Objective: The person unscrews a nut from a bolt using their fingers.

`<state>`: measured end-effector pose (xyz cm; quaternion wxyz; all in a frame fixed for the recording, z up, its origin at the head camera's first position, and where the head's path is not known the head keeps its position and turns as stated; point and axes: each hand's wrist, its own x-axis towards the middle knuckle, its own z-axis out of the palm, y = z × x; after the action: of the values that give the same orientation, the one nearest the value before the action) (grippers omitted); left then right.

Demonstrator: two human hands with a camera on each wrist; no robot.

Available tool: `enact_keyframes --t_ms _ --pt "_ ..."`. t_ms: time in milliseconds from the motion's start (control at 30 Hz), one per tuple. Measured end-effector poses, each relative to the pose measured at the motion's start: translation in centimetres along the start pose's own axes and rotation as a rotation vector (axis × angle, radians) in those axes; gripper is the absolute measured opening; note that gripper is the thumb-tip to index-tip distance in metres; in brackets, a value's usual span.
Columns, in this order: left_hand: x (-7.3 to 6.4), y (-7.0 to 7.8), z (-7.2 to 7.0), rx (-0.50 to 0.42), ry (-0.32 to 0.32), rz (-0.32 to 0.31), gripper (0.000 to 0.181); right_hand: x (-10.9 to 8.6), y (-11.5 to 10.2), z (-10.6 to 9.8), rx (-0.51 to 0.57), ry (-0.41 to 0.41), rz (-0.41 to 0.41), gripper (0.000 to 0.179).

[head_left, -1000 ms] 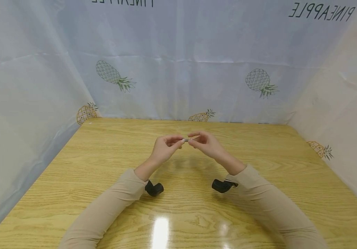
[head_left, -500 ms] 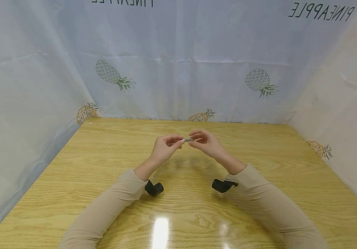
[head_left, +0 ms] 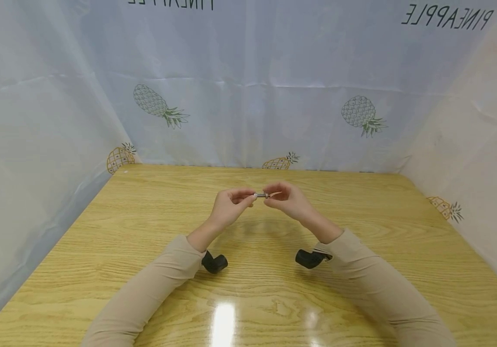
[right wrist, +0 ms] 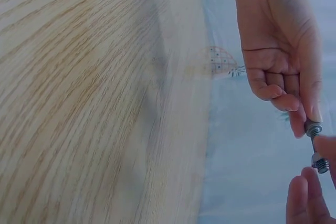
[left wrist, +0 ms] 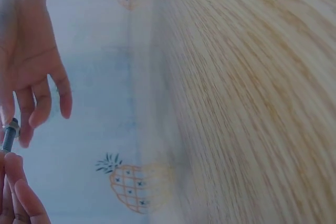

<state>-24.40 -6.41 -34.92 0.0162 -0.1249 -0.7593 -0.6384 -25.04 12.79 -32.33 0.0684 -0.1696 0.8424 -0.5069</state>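
Observation:
A small metal bolt [head_left: 260, 195] is held level above the table, between the two hands. My left hand [head_left: 230, 206] pinches its head end between thumb and fingers. A nut [right wrist: 316, 159] sits on the shank near the free end, and the threaded tip pokes out beyond it in the right wrist view. Around that nut my right hand [head_left: 290, 201] holds thumb and forefinger slightly spread, with a gap visible in the head view. The left wrist view shows the right fingers [left wrist: 39, 103] hanging beside the nut end; whether the thumb touches it is unclear.
Below the hands lies a wood-grain table [head_left: 257, 299] with a bright reflection near the front. White cloth with pineapple prints [head_left: 248, 115] encloses the back and both sides. Black camera mounts [head_left: 215, 263] stick out from the two sleeves.
The right thumb and forefinger covered the bolt's nut end one second ago, then spread apart, exposing the nut; now they have drawn slightly nearer to it. My left hand holds still.

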Motion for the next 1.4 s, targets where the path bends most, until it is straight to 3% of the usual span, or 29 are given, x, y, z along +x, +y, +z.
enact_keyframes --t_ms 267,933,1100,1400 --pt "-0.02 0.08 -0.05 0.008 -0.003 0.001 0.026 0.02 -0.08 -0.02 -0.014 -0.055 0.012 0.037" --pt "0.05 -0.21 -0.09 -0.007 0.004 0.008 0.025 0.04 -0.07 -0.02 0.002 -0.019 0.029 0.034" --pt "0.02 -0.16 -0.12 0.000 0.001 0.005 0.026 -0.04 -0.21 -0.18 0.022 -0.034 0.030 0.040" --pt "-0.09 -0.06 -0.15 0.016 0.001 0.007 0.028 0.12 -0.09 -0.08 0.006 -0.052 0.029 0.033"
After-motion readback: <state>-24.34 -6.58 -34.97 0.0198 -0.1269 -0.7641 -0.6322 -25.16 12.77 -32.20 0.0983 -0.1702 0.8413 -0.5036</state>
